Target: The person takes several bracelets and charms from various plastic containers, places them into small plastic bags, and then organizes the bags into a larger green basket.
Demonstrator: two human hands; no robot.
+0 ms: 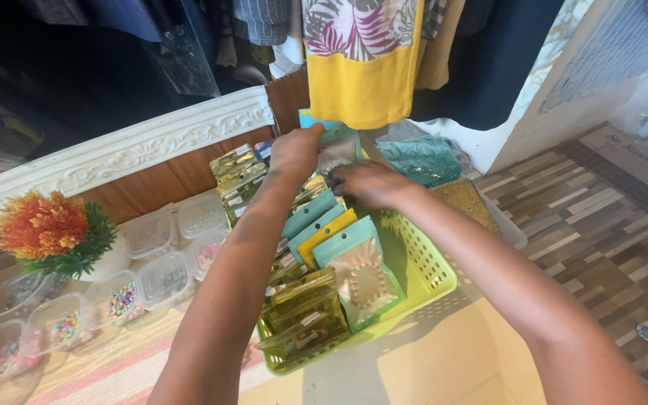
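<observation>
Hanging clothes are backing the desk. Both hands are sorting pouches filed upright in the green basket: left hand fingers pinching a teal pouch at 12 o'clock, right hand fingers curled over adjacent pouches; most packets remaining filed.

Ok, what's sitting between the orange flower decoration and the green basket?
In the head view, clear lidded plastic tubs lie between the orange flower decoration and the green basket. Several hold coloured beads. The left forearm also crosses that stretch nearer the basket.

Both forearms are bare to past the elbow (no sleeve, watch, ring or glove shows).
</observation>
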